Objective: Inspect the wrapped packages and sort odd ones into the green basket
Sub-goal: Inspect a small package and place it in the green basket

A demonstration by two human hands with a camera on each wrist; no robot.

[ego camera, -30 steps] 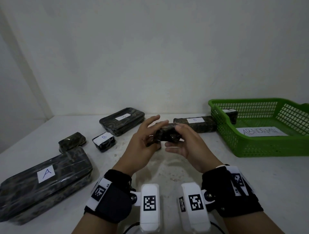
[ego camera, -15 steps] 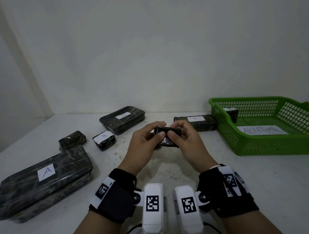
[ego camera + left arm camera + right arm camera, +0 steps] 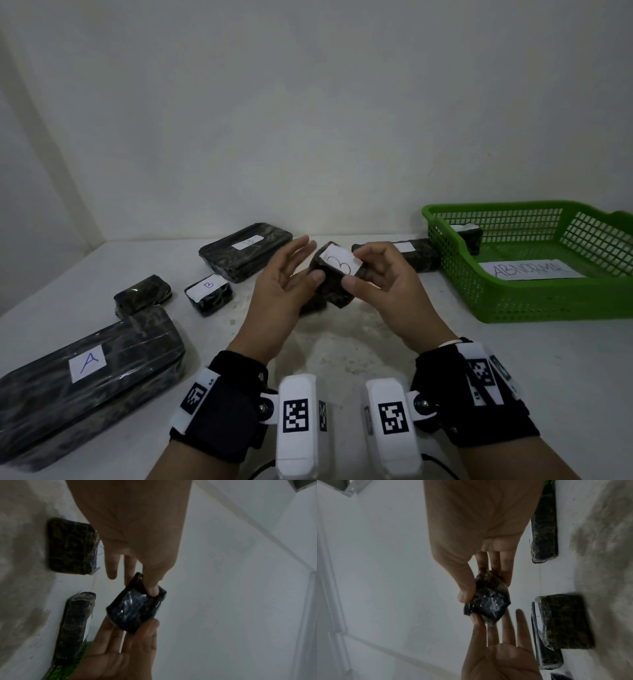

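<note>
A small dark wrapped package with a white label marked "B" is held up above the table between both hands. My right hand pinches its right end between thumb and curled fingers, as the right wrist view shows. My left hand has straight fingers spread behind it, and only the thumb tip touches its left edge. The green basket stands at the right, holding a paper reading "ABNORMAL" and one small wrapped package.
Other wrapped packages lie on the white table: a large one marked "A", a medium labelled one, a small "B" one, a small unlabelled one, a long one beside the basket. A wall closes the back.
The held package has been turned so that its white "B" label faces up toward me. My left fingers have straightened away from it, leaving only the thumb in contact.
</note>
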